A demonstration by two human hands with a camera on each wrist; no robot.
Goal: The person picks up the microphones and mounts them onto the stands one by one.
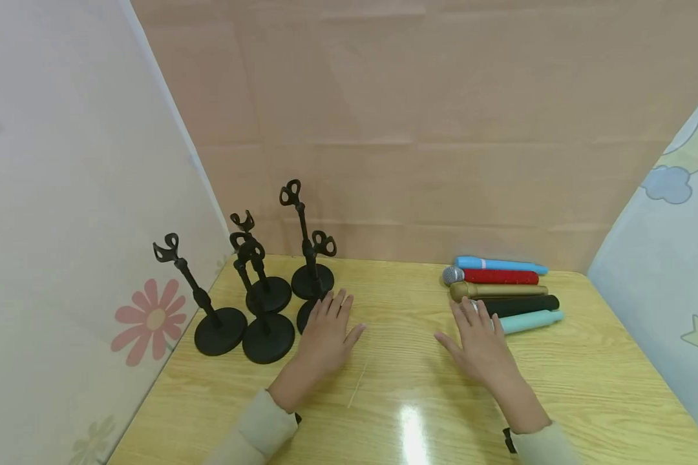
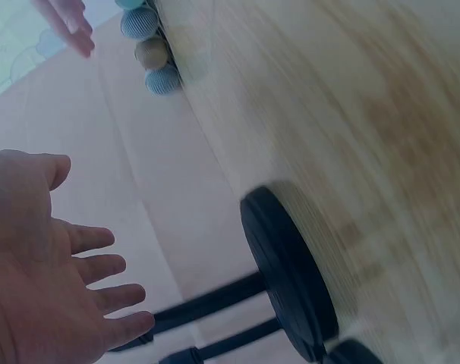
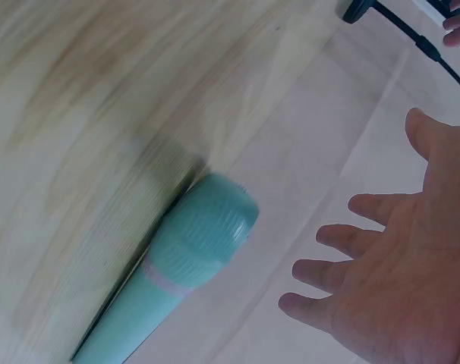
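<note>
Fingers spread and straight, my left hand (image 1: 326, 336) hovers by the nearest right black microphone stand, overlapping its round base in the head view. The left wrist view shows that stand's base (image 2: 287, 265) beyond my fingers, the palm bare. My right hand (image 1: 484, 349), also straight-fingered and holding nothing, is over the head end of a teal microphone (image 1: 532, 321). Its ribbed teal head (image 3: 215, 216) shows in the right wrist view, beside the fingers. Behind it lie a black microphone (image 1: 520, 305), a gold one (image 1: 506, 291), a red one (image 1: 500, 277) and a blue one (image 1: 500, 265), side by side.
More black stands, one with its base (image 1: 221, 330) furthest left, are grouped at the table's left, clips upward. Brown paper (image 1: 419, 129) covers the wall behind. Patterned white panels (image 1: 81, 194) border both sides. A thin pale strip (image 1: 357, 385) lies on the wooden table (image 1: 395, 297).
</note>
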